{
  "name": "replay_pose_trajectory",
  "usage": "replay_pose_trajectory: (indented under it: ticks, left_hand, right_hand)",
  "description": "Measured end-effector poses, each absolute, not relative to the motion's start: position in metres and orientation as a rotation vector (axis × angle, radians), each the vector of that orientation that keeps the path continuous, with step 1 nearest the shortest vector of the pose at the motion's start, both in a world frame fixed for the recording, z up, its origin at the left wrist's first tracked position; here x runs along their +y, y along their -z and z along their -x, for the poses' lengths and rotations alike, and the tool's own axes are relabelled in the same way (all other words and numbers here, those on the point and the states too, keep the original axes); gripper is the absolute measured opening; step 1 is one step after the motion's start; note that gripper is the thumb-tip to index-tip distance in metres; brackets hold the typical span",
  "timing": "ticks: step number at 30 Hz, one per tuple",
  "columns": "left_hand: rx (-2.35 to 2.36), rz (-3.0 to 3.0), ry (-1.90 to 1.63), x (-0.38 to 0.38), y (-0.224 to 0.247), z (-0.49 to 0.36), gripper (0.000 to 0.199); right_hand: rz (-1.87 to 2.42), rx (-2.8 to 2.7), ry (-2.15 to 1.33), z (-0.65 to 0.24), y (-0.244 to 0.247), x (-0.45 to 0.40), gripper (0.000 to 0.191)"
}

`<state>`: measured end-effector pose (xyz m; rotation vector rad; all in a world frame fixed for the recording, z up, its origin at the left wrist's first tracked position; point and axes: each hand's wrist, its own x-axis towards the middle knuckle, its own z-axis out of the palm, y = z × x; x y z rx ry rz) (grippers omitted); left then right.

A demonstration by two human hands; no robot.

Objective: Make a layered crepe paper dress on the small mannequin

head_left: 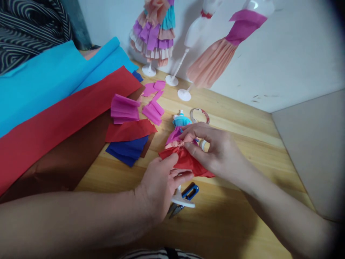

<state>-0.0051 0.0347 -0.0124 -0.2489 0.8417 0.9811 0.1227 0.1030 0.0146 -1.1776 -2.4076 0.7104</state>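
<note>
A small dress form lies tilted on the table, dressed in a turquoise paper bodice [181,121], a magenta paper layer [174,135], a pale pink crinkled strip [172,145] and a red paper skirt [185,160]. My left hand [157,183] holds the red skirt near its lower left, thumb on top and the other fingers beneath. With fingertips pinched, my right hand [215,145] grips the paper at the waist, where red meets pale pink. Its fingers partly cover that spot. Below the skirt, the form's white round base [183,201] lies over blue-handled scissors [192,190].
Blue paper [40,79], red paper [67,108] and brown paper [61,154] sheets cover the left side. Magenta pieces [125,109] and a dark blue piece [128,151] lie nearby. A tape roll [207,117] sits behind my right hand. Dress forms [214,63] stand along the wall.
</note>
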Motion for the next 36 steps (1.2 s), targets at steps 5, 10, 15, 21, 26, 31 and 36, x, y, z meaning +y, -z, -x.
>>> replay_pose_trajectory:
  ticks: [5, 10, 15, 21, 26, 31, 36]
  left_hand:
    - [0.832, 0.046, -1.007, 0.041, 0.012, 0.003, 0.019]
    - [0.949, -0.043, -0.975, 0.046, 0.018, 0.0, 0.013]
    - [1.028, -0.062, -0.937, 0.047, 0.018, -0.001, 0.015]
    - [1.02, -0.121, -0.908, 0.044, 0.019, -0.002, 0.017]
    - [1.079, -0.118, -0.861, 0.045, 0.017, -0.002, 0.015]
    - [1.127, -0.112, -0.796, 0.046, 0.016, -0.001, 0.016]
    - [1.124, -0.085, -0.804, 0.046, 0.017, -0.001, 0.016]
  right_hand:
    - [1.207, -2.366, -0.78, -0.123, -0.014, 0.102, 0.01]
    - [1.226, -2.373, -0.795, -0.126, -0.014, 0.102, 0.011]
    - [1.207, -2.357, -0.799, -0.126, -0.014, 0.103, 0.009]
    - [1.218, -2.33, -0.785, -0.124, -0.014, 0.102, 0.01]
    - [1.243, -2.304, -0.788, -0.122, -0.013, 0.102, 0.011]
    - [1.265, -2.27, -0.81, -0.122, -0.015, 0.102, 0.009]
    - [1.261, -2.218, -0.815, -0.124, -0.015, 0.103, 0.011]
